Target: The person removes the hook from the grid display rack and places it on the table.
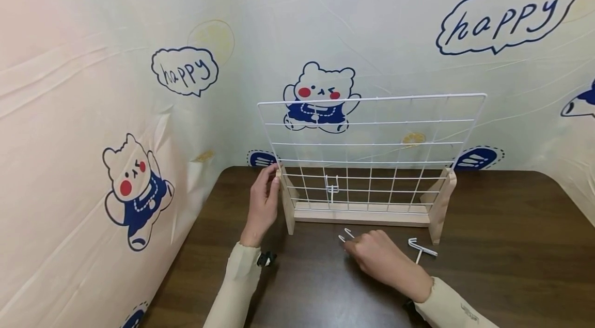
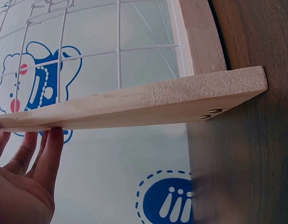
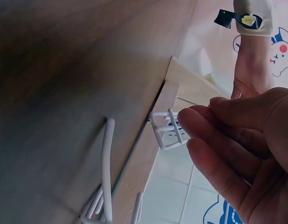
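A white wire grid rack [image 1: 388,163] stands upright in a wooden base with two side panels. My left hand [image 1: 263,203] is at the outer side of its left side panel [image 2: 134,105], fairly straight fingers touching the wood. In my right hand [image 1: 382,256], thumb and fingers pinch a white wire hook [image 3: 158,133], its two prongs pointing toward the rack; the held end is hidden by the fingers. Another white hook [image 1: 331,188] hangs on the grid, left of its middle. A further white hook [image 1: 425,249] lies on the table, right of my right hand.
The brown wooden table [image 1: 502,245] carries the rack toward its back edge. Behind and to the left hangs a pale curtain [image 1: 260,33] printed with cartoon bears and the word happy. The rack's wooden crossbar [image 1: 362,218] runs low between the side panels.
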Tool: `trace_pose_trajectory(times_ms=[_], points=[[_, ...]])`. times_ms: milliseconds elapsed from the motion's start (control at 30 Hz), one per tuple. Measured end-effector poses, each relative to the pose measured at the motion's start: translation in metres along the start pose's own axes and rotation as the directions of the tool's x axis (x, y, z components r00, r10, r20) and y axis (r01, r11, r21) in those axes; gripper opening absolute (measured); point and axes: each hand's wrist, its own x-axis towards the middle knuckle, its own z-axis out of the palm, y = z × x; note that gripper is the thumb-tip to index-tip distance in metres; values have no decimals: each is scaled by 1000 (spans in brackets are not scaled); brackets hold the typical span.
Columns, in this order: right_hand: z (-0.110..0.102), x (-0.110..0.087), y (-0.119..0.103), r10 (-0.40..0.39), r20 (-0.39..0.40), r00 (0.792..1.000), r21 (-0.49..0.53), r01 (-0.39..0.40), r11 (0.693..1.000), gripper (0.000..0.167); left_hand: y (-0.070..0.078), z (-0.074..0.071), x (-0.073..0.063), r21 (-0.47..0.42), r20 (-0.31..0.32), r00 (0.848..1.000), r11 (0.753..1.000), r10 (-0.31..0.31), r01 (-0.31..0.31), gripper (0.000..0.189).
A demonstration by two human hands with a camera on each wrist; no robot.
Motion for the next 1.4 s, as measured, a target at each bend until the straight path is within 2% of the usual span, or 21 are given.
trace_pose_trajectory(times_ms=[567, 1033, 1400], points=[[7, 2, -3, 36, 109, 993, 18, -38, 999, 28, -1, 1, 0, 1, -4, 1000, 1000, 22, -22, 35], [11, 7, -7, 63, 131, 989, 35, -68, 997, 29, 0, 1, 1, -8, -16, 1000, 1000, 16, -16, 32], [14, 7, -9, 45, 157, 987, 116, -63, 991, 30, 0, 1, 1, -6, -15, 1000, 1000, 14, -14, 34]])
